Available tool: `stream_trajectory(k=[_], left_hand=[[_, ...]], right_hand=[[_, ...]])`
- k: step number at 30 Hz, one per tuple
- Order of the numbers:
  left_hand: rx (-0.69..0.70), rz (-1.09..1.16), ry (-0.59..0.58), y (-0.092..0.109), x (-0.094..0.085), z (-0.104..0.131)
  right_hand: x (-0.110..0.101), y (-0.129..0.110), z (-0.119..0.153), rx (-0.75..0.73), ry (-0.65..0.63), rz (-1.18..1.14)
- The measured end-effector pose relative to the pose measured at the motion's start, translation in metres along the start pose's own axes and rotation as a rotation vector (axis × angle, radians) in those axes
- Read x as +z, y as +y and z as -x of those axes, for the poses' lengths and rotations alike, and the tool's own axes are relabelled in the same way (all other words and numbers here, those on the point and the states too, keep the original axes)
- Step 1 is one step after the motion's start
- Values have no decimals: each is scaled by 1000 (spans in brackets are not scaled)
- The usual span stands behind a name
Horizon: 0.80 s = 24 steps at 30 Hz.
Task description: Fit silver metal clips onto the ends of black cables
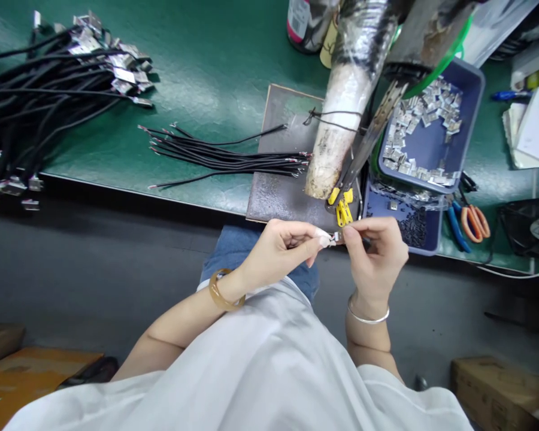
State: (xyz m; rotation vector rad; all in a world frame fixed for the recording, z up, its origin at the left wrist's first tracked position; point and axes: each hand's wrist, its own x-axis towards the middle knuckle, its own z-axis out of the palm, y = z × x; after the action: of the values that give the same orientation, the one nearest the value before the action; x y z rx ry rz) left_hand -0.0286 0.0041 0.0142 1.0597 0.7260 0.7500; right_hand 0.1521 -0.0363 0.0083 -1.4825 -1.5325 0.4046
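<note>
In front of my body, at the bench edge, both hands meet fingertip to fingertip. My left hand point(287, 246) is closed in a pinch, with white covering on a fingertip, on thin wires point(332, 238). Thumb and finger of my right hand point(375, 254) pinch a small metal connector point(338, 236) at the end of those wires. Just beyond the fingertips is a yellow clip-like fixture point(342, 209) below a metal bar. Short black cables point(233, 160) with stripped ends lie to the left, partly on a dark board point(278, 200).
A blue-grey bin point(469, 129) of metal connector shells stands above a lower bin point(433, 236) with small black parts. Orange-handled pliers point(475, 222) lie to the right. A plastic-wrapped tube point(335, 134) overhangs the board. Finished-looking black cables point(58, 84) with metal plugs are heaped far left.
</note>
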Motion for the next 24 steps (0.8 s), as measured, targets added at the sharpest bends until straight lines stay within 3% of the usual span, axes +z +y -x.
stream_trajectory(k=[3, 6, 8, 14, 21, 24], left_hand=[[16, 6, 71, 0, -4, -1], [29, 23, 92, 0, -6, -1], [43, 37, 79, 0, -6, 0], [71, 5, 98, -2, -5, 1], [141, -134, 173, -6, -4, 0], [175, -193, 177, -6, -3, 0]], right_hand=[[0, -6, 6, -162, 118, 188], [-1, -14, 7, -340, 30, 357], [1, -18, 5, -379, -42, 396], [4, -17, 2, -177, -61, 217], [8, -17, 6, -280, -21, 363], [9, -17, 6, -117, -81, 230]])
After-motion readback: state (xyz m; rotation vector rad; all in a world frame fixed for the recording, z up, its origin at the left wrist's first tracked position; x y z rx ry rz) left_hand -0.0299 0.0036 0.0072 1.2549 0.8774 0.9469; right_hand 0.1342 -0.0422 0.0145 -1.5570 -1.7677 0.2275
